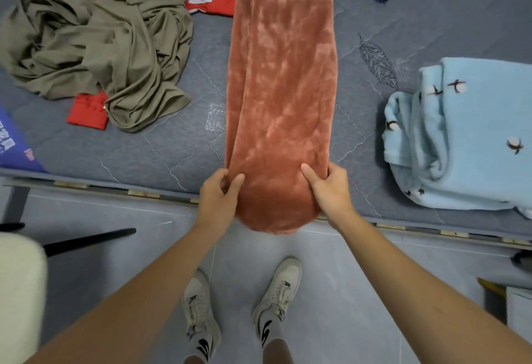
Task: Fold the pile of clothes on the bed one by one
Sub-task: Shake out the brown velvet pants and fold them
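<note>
- Left hand and right hand pinch the near end of a plush rust-coloured garment, a long strip at frame centre.
- It lies on a grey quilted mattress; crumpled olive cloth upper left, fleecy blue bundle right, tiled floor below.

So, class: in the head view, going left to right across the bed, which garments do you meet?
Olive garment → rust fleece strip, gripped by left hand and right hand → light blue fleece.

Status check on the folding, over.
Left hand and right hand each grip the rust fleece near end. Fleece lies lengthwise across mattress. Nothing in the way.
</note>
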### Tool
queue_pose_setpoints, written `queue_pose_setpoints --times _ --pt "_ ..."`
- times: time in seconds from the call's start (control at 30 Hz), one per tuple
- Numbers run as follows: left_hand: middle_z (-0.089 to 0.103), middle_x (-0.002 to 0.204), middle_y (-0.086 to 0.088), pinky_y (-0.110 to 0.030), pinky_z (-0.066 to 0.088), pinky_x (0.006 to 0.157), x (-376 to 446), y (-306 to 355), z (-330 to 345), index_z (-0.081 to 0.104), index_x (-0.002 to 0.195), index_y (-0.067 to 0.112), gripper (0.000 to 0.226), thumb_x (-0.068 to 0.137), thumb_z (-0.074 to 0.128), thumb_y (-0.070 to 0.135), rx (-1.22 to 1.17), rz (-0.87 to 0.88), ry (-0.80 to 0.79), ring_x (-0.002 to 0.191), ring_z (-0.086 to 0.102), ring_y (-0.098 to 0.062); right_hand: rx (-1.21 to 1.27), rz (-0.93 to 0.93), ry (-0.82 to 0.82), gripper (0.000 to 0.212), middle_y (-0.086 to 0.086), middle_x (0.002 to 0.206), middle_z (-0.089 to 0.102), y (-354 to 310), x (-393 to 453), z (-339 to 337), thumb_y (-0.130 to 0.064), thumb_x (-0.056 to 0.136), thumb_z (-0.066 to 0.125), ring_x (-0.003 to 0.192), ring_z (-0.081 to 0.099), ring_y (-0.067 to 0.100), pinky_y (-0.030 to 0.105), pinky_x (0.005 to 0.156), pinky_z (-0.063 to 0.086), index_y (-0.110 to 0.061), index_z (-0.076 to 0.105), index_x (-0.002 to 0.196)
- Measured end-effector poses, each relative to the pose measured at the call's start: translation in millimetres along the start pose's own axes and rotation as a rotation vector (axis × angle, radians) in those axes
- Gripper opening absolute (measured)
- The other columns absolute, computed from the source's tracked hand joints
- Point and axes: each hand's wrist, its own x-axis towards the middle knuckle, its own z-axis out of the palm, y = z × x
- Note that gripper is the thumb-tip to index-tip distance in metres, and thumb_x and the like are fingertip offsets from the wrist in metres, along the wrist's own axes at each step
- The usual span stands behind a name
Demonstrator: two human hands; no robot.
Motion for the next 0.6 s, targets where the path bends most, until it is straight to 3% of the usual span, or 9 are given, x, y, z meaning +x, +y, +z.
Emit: queue_pose_setpoints --times 0.03,0.1,0.17,0.23,0.33,0.43,0.5,0.6 --pt "0.064 0.074 -0.013 -0.027 0.045 0.063 -5.7 -1.1 -1.1 0.062 0.087 0.009 0.029 0.103 0.062 0.032 0.007 0.016 0.050 0.067 0.053 -0.008 -0.004 -0.001 0.012 0.013 -0.001 0.092 0.080 3.0 -4.1 1.5 -0.025 0.092 0.077 0.089 0.076 0.015 0.040 0.086 0.061 -0.013 0.077 0.098" --pt "0.068 0.075 -0.004 -0.019 0.046 0.063 -16.8 -5.6 -2.5 0.065 0.088 0.013 0.028 0.101 0.065 0.038 -0.007 -0.041 0.047 0.066 0.057 -0.003 -0.016 0.051 -0.015 0.019 -0.002 0.092 0.080 12.9 -13.0 4.9 -0.031 0.091 0.078 0.088 0.076 0.013 0.041 0.088 0.061 -0.013 0.078 0.100" --pt "0.076 0.083 0.012 -0.013 0.053 0.068 -24.6 -15.6 -3.9 0.072 0.093 0.022 0.017 0.089 0.080 0.037 -0.044 -0.171 -0.116 0.075 0.069 0.002 -0.066 0.108 -0.076 0.020 -0.002 0.095 0.080 27.7 -20.0 7.7 -0.030 0.089 0.080 0.091 0.076 0.014 0.045 0.090 0.061 -0.016 0.078 0.103" --pt "0.078 0.086 0.018 -0.016 0.058 0.073 -30.6 -27.3 -6.6 0.074 0.097 0.026 0.022 0.080 0.089 0.026 -0.060 -0.239 -0.247 0.086 0.074 0.000 -0.129 0.127 -0.090 0.018 -0.002 0.094 0.079 38.8 -26.0 9.4 -0.026 0.087 0.081 0.091 0.076 0.018 0.046 0.088 0.061 -0.016 0.076 0.102" --pt "0.078 0.092 0.010 -0.023 0.058 0.082 -32.8 -40.0 -11.5 0.073 0.098 0.020 0.019 0.084 0.085 0.015 -0.052 -0.199 -0.154 0.086 0.070 0.003 -0.269 0.023 0.009 0.023 -0.004 0.090 0.074 43.4 -36.4 12.3 -0.023 0.086 0.083 0.088 0.070 0.017 0.034 0.077 0.053 -0.015 0.068 0.102" --pt "0.063 0.114 0.003 -0.015 0.046 0.083 -38.0 -42.6 -11.4 0.055 0.116 0.017 0.051 0.079 0.090 0.017 -0.072 -0.218 -0.026 0.103 0.059 -0.001 -0.297 -0.026 0.107 0.039 -0.005 0.095 0.068 44.8 -51.8 19.7 -0.025 0.081 0.086 0.088 0.062 0.014 0.030 0.075 0.044 -0.018 0.058 0.107" --pt "0.057 0.121 0.002 -0.016 0.045 0.088 -40.5 -42.5 -7.3 0.043 0.126 0.017 0.072 0.075 0.093 0.014 -0.147 -0.266 -0.008 0.111 0.057 -0.006 -0.251 0.049 0.116 0.046 -0.004 0.097 0.069 47.5 -56.1 26.0 -0.027 0.077 0.090 0.090 0.064 0.014 0.031 0.079 0.049 -0.017 0.058 0.109" --pt "0.060 0.116 -0.002 -0.009 0.050 0.077 -41.3 -41.7 -0.7 0.041 0.123 0.013 0.072 0.073 0.091 0.003 -0.211 -0.272 -0.068 0.104 0.062 -0.005 -0.041 0.207 -0.023 0.037 0.002 0.098 0.078 51.3 -57.1 29.9 -0.023 0.075 0.093 0.091 0.075 0.017 0.033 0.079 0.061 -0.015 0.071 0.104"
